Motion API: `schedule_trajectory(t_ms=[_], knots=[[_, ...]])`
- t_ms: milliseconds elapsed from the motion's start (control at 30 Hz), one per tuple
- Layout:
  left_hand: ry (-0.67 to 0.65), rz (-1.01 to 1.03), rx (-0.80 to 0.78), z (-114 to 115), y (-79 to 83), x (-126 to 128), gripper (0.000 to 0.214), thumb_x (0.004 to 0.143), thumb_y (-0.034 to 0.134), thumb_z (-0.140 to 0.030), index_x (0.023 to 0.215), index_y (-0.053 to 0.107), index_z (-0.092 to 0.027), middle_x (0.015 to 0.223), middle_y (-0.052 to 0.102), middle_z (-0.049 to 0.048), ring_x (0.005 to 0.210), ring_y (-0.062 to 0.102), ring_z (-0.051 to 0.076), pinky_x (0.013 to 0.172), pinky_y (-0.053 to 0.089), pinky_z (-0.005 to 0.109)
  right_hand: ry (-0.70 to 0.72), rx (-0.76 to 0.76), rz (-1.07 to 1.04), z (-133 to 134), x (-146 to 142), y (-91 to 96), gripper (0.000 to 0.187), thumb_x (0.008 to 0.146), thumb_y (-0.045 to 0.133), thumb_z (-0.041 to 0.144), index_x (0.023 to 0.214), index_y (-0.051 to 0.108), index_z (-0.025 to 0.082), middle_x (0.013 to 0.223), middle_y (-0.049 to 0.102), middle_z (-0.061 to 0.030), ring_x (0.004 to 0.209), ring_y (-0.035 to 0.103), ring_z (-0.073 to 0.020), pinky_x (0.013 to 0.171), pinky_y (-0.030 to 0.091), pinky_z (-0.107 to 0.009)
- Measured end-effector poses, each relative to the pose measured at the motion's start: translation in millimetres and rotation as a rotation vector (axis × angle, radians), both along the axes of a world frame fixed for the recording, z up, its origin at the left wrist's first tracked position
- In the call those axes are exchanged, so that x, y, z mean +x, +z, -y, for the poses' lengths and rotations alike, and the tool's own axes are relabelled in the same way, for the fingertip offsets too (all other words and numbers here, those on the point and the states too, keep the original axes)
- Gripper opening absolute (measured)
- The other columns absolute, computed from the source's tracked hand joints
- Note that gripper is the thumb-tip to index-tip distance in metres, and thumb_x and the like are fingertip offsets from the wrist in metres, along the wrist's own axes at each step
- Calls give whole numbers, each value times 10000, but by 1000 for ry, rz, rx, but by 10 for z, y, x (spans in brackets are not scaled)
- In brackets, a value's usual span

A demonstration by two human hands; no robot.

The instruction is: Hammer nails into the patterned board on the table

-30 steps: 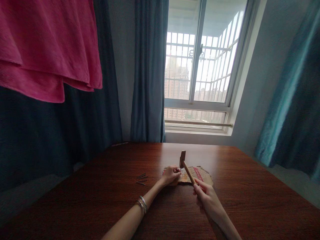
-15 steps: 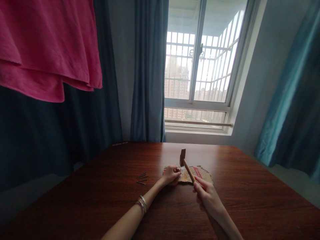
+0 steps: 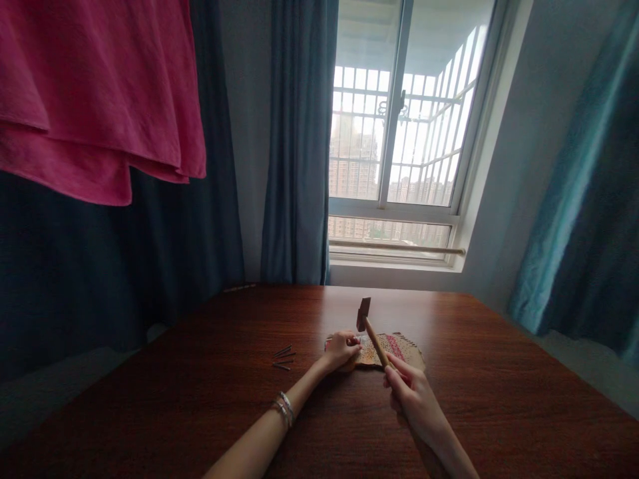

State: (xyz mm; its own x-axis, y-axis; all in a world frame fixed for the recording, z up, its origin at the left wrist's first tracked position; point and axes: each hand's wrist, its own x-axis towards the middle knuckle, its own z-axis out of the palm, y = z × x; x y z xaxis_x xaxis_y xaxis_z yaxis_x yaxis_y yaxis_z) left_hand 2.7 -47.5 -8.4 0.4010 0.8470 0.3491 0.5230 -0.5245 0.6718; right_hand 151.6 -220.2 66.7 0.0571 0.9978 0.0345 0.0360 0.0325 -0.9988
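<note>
A small flat board (image 3: pixel 402 351) with rows of coloured dots and nails along its far edge lies on the brown wooden table (image 3: pixel 200 399). My left hand (image 3: pixel 341 348) rests at the board's left end, fingers pinched on something too small to make out. My right hand (image 3: pixel 408 392) is wrapped round the wooden handle of a small hammer (image 3: pixel 368 326). The hammer's dark head is raised above the board, just right of my left fingertips. Bracelets (image 3: pixel 283 407) circle my left wrist.
Several loose nails (image 3: pixel 283 357) lie on the table left of the board. A pink cloth (image 3: pixel 100 100) hangs at the upper left. Blue curtains (image 3: pixel 297 146) flank a barred window (image 3: pixel 399 133) beyond the table's far edge.
The hammer head stays raised over the board and has shifted slightly. My right hand moved a little toward me. My left hand has stayed in place.
</note>
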Motion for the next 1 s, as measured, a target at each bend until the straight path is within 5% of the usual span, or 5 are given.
schedule_trajectory(t_ms=[1000], knots=[[-21, 21, -10, -67, -91, -4, 138, 702, 616, -261, 716, 671, -135, 716, 626, 11, 663, 537, 121, 607, 372, 200, -16, 4, 12, 6, 7, -28, 525, 810, 509, 419, 1246, 500, 126, 662, 512, 23, 355, 406, -39, 269, 277, -140]])
